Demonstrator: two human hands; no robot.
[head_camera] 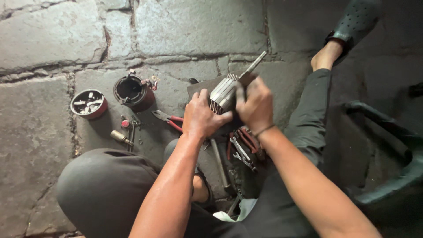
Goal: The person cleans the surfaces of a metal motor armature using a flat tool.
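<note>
Both hands grip a ribbed metal rotor (224,93) with a thin shaft (255,64) sticking out of its far end, held low over a dark slab (198,87) on the stone floor (44,53). The left hand (200,117) closes on the rotor's near end, fingers curled under and against the ribs; the right hand (254,105) clamps over the top, thumb pressing down on the ribbed side. The rotor looks like solid stacked steel, so it is probably heavy for its size, rigid, and not fragile, though the shaft could bend if it took a knock. The ribs give the fingers good purchase; any grease on them cannot be judged in this dim view. The body is the safe place to hold, not the shaft. Just below the left fingers lie red-handled pliers (169,119), and under the right wrist a heap of spanners (242,150) and a long bar (219,163). Left of the left hand, well apart, stand a round housing (132,91) and a red cap (88,104), with small loose parts (125,132) between. Beyond the fingertips the floor lies open; the person's knees close in on the near side, and a dark chair frame (387,132) bounds the right.
</note>
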